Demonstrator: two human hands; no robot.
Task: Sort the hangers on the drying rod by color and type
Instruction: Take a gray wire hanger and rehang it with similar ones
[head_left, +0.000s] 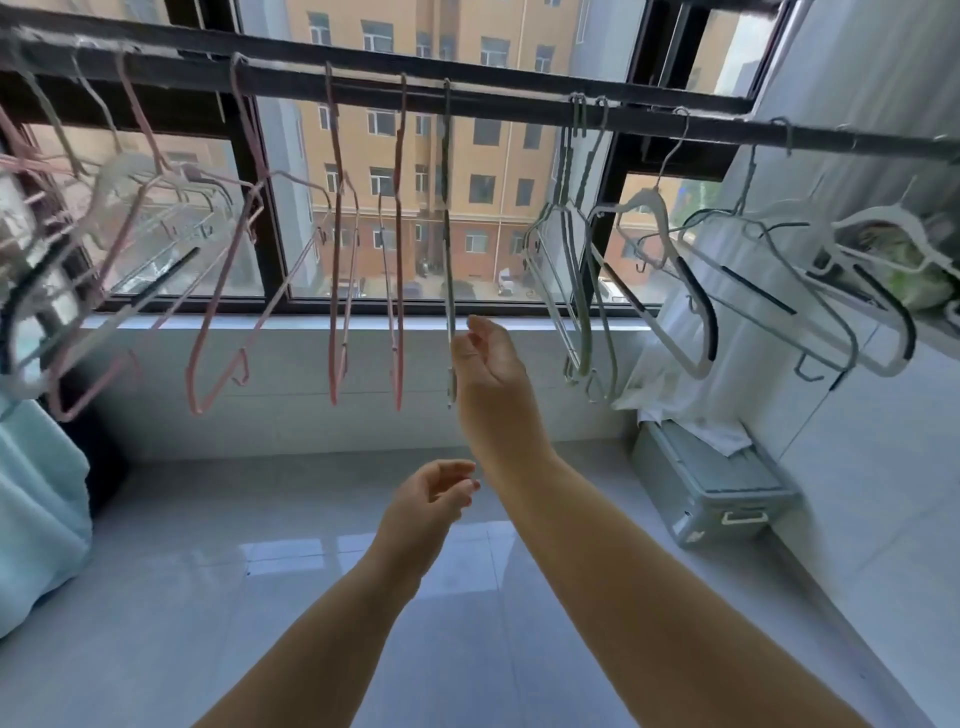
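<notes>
A dark drying rod (509, 104) runs across the top in front of the window. Several pink wire hangers (335, 249) hang on its left and middle stretch. A grey-green hanger (448, 223) hangs edge-on at the centre. More green hangers (574, 270) follow to the right, then white hangers with black grips (696, 291). Pale hangers (119, 171) mix with pink ones at the far left. My right hand (488, 364) is raised right beside the lower end of the grey-green hanger, fingers loosely curled, not wrapped round it. My left hand (434, 499) hovers lower, relaxed and holding nothing.
A grey-green lidded storage box (711, 488) with white cloth on it sits on the floor at the right wall. A light blue fabric (36, 509) hangs at the left edge. A white sill (311, 322) runs under the window, with tiled floor (260, 545) below.
</notes>
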